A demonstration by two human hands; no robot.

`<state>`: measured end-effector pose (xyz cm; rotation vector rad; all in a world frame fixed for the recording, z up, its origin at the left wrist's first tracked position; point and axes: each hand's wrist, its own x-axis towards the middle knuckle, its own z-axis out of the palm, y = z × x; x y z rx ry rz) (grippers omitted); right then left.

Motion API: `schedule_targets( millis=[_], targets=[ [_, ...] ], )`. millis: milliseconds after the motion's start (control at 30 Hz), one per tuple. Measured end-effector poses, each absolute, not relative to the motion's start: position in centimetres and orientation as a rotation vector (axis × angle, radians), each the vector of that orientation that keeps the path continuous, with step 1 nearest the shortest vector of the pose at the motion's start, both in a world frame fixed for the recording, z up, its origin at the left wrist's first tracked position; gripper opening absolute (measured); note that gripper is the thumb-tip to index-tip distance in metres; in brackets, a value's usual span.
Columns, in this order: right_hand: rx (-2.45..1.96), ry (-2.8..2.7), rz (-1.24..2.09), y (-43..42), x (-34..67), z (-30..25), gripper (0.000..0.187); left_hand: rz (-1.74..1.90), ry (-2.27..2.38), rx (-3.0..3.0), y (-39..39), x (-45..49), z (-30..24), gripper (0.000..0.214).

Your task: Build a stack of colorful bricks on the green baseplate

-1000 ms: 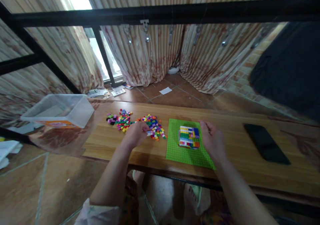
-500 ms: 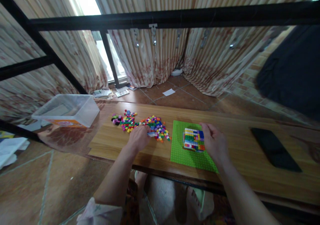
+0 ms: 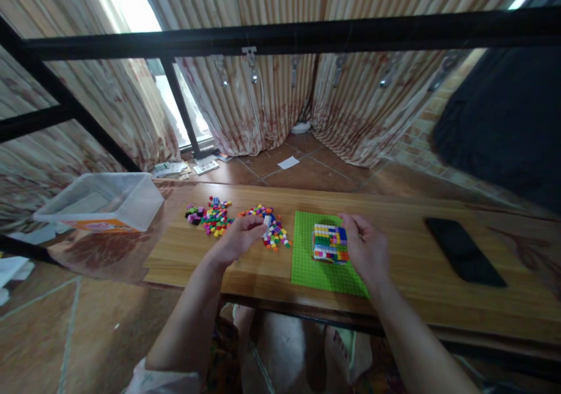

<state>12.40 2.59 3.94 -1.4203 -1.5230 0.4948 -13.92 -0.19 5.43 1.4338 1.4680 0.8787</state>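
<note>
Between the thumb and fingertips of my left hand (image 3: pixel 240 239) is a small white toy brick (image 3: pixel 267 222), held just above the loose pile. Loose coloured bricks (image 3: pixel 275 236) lie under and beside that hand. To the right, a multicoloured block of stacked bricks (image 3: pixel 329 243) stands on a green baseplate (image 3: pixel 303 265). My right hand (image 3: pixel 367 251) is at the right side of this block, its fingers curled together near the far right corner. Whatever they may pinch is hidden from view.
A wooden bench top (image 3: pixel 403 265) carries everything. A black phone (image 3: pixel 464 251) lies at the right. A clear plastic bin (image 3: pixel 131 204) with an orange label stands past the left end. A dark metal rail (image 3: pixel 280 37) crosses in front of curtains (image 3: pixel 245 102).
My left hand has come up slightly from the pile, and the white brick in it now stands more upright. My right hand stays beside the stacked block. The whole view has shifted a little.
</note>
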Motion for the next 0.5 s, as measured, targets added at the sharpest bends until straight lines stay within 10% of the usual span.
schedule_targets(
  millis=[500],
  targets=[
    [-1.364, -1.676, 0.398, 2.5, 12.1, 3.6, 0.035, 0.372, 2.047, 1.848, -0.2, -14.7, 4.4, 0.022]
  ],
)
